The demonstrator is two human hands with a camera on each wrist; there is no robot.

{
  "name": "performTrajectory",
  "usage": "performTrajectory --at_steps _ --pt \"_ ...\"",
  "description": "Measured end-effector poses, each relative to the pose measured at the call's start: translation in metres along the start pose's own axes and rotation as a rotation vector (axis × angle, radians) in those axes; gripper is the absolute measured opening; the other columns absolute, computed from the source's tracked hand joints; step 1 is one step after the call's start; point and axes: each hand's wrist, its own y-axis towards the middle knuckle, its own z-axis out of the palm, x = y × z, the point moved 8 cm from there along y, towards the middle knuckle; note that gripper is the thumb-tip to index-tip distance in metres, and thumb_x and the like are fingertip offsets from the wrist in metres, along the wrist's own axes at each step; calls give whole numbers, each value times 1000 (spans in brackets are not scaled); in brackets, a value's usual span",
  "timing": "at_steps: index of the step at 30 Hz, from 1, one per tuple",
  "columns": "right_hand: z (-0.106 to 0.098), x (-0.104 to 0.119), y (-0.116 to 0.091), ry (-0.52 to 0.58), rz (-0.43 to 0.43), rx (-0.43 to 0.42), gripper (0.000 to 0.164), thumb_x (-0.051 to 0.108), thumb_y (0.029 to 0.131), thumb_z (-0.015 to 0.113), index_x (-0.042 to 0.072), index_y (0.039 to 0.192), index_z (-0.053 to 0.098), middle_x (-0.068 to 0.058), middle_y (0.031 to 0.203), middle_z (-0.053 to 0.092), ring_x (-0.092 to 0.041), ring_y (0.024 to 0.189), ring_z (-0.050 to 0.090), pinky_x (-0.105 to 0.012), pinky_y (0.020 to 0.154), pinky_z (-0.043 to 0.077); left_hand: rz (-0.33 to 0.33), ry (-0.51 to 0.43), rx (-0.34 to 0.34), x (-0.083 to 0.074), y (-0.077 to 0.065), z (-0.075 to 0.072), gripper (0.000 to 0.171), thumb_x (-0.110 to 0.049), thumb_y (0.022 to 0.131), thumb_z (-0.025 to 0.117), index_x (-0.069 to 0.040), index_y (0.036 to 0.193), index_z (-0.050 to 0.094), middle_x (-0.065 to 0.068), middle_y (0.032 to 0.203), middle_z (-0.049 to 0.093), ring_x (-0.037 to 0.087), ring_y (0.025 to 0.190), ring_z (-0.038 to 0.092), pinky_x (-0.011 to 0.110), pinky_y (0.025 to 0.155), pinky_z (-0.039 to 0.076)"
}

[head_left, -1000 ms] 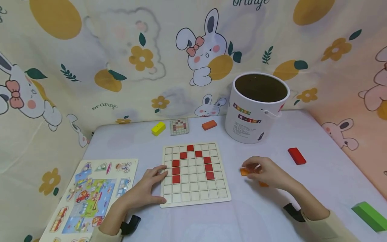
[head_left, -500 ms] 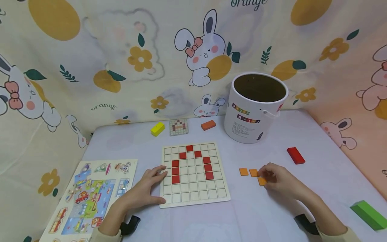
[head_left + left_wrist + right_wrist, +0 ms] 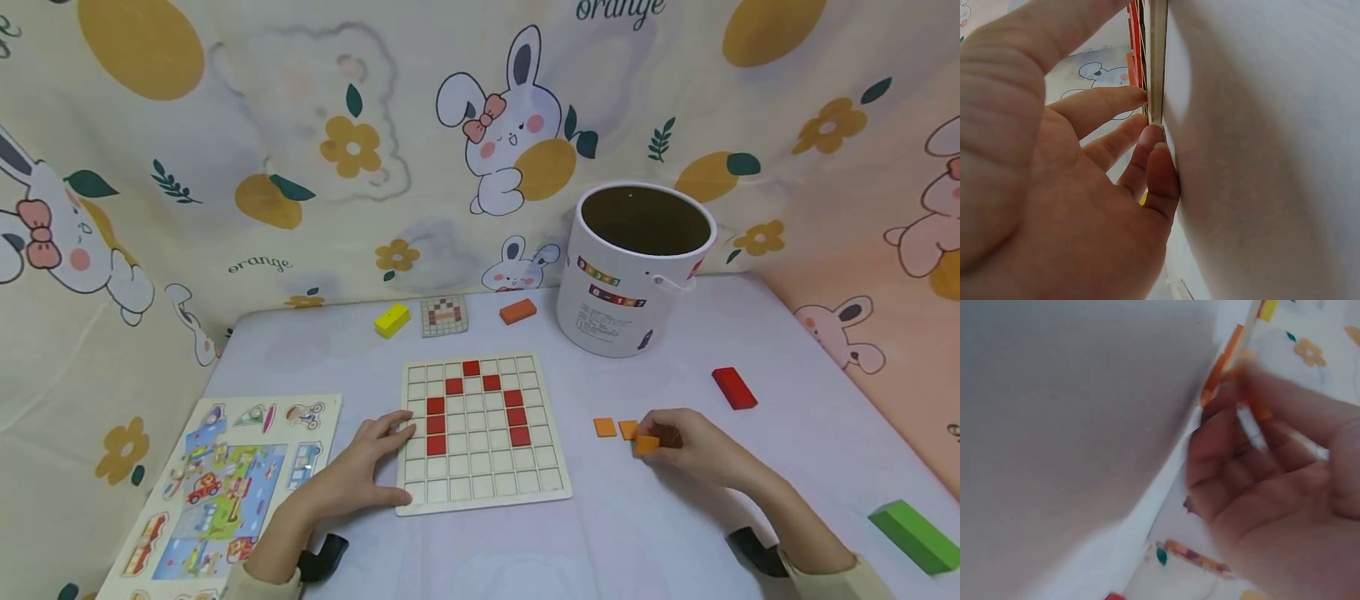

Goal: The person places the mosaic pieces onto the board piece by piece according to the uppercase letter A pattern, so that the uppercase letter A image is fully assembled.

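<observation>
My right hand (image 3: 693,446) pinches an orange square tile (image 3: 646,446) between thumb and fingertips, close over the table. Beside it lie two more orange tiles, a far-left one (image 3: 604,427) and a middle one (image 3: 627,429) partly overlapped by the fingers. In the right wrist view the right hand (image 3: 1254,469) is blurred, with orange at its fingertips. A white grid board (image 3: 480,462) bears several red squares in an arch shape. At its left edge rests my left hand (image 3: 363,467), fingers and thumb spread; the left wrist view shows fingertips against the board's edge (image 3: 1156,62).
A white bucket (image 3: 615,308) stands at the back right. A yellow block (image 3: 392,320), a small pattern card (image 3: 445,316) and an orange block (image 3: 518,312) lie behind the board. Rightward are a red block (image 3: 734,388) and a green one (image 3: 917,536). A picture puzzle (image 3: 315,417) lies left.
My right hand has shifted right from above the orange tiles to the nearest one, which it now pinches and tilts up. The left hand stays at the board's edge.
</observation>
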Motion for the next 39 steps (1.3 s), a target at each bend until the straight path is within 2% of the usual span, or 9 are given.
performTrajectory --at_steps 3,8,13,18,22,26,33,39 --pt "8 16 18 70 -57 46 24 0 85 73 4 108 67 -4 98 66 -20 83 58 -23 72 53 9 -3 7 0 0 1 95 -43 73 87 -5 149 45 6 161 26 30 139 29 55 110 35" --pt "35 62 68 166 -154 142 18 0 89 69 1 107 67 -6 92 64 -20 74 59 -25 65 52 24 2 4 0 0 1 94 -43 73 87 -4 148 46 7 161 27 31 140 29 55 110 34" --pt "68 116 113 161 -279 219 7 1 91 68 4 97 67 -2 89 63 -16 78 57 -26 72 51 24 13 -6 1 -1 -1 94 -44 73 87 -4 148 47 7 161 27 32 141 28 56 110 35" --pt "94 150 139 120 -346 257 4 2 89 70 4 91 66 1 80 61 -13 73 57 -23 66 50 26 3 2 0 -1 -1 94 -45 74 86 -4 148 46 8 161 27 33 141 27 57 110 34" --pt "112 158 149 96 -343 294 4 0 88 70 1 90 66 2 78 62 -11 70 57 -22 65 49 27 -4 6 0 -1 0 93 -46 74 85 -4 148 46 8 161 27 34 141 27 58 110 34" --pt "122 158 153 75 -337 306 6 0 88 72 4 88 68 3 80 61 -11 73 55 -23 67 48 34 2 4 0 -1 1 94 -47 74 85 -5 149 46 8 161 27 33 140 28 58 110 34" --pt "123 155 156 0 -321 272 9 3 87 74 8 83 69 5 75 60 -10 71 52 -23 65 46 19 -1 6 0 -1 0 94 -46 74 86 -6 149 46 6 161 26 31 141 28 56 110 35" --pt "122 154 157 -19 -297 241 4 2 88 73 5 90 72 4 76 63 -10 72 55 -23 66 48 27 2 3 -2 -1 -1 94 -46 74 85 -5 149 45 8 161 27 33 140 28 57 109 35"
